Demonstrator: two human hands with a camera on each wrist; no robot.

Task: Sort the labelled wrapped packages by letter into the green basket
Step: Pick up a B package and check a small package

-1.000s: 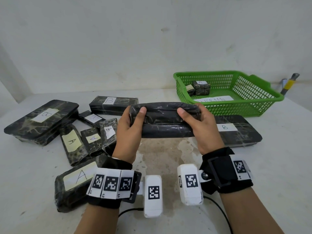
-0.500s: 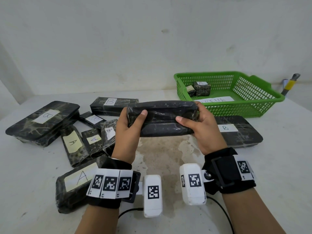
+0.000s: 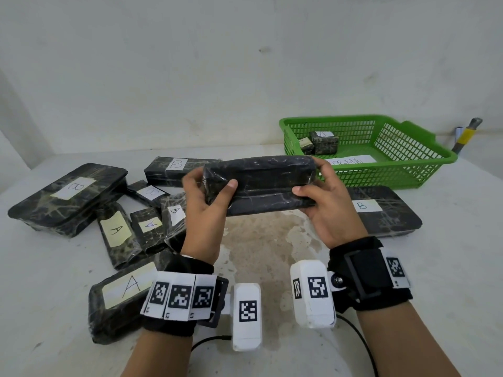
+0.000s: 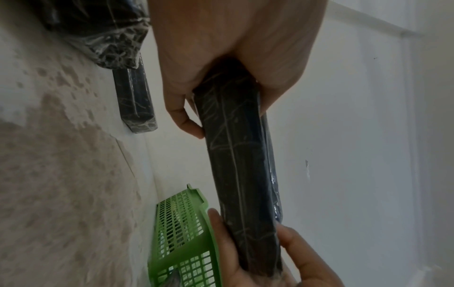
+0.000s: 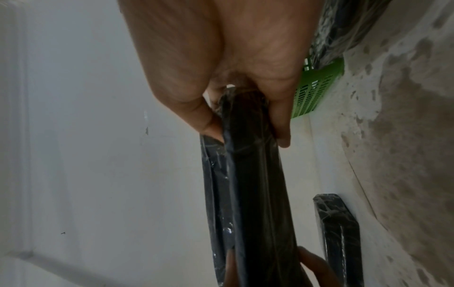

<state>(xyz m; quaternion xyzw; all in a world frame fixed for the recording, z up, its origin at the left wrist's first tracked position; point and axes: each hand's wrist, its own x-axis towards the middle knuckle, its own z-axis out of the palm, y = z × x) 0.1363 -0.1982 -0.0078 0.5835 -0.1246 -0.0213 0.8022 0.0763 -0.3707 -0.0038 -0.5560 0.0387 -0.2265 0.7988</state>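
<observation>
Two hands on one long black wrapped package [image 3: 258, 185], held level above the counter [image 3: 449, 268], one end each. Your left hand [image 3: 204, 210] has its thumb on the near face and fingers [image 3: 190, 176] curled over the far side; your right hand [image 3: 326, 205] mirrors that at the other end. Both wrist views confirm it: each hand closed round an end, package clear of the surface. No label shows on the side facing you, so likely you hold it up like this to turn it and find the letter before sorting.

Green basket [image 3: 435, 156] sits back right, just beyond the package's right end. Inside: two small packages [image 3: 324, 142], one marked A, plus a white paper strip [image 3: 351, 160] on the floor, writing too blurred to read. A flat B package [image 3: 386, 210] lies in front of the basket, partly behind your right hand. Left side of the counter is the unsorted pile, A and B labels mixed, some overlapping; the big A package [image 3: 119, 300] is nearest you, by your left wrist.
</observation>
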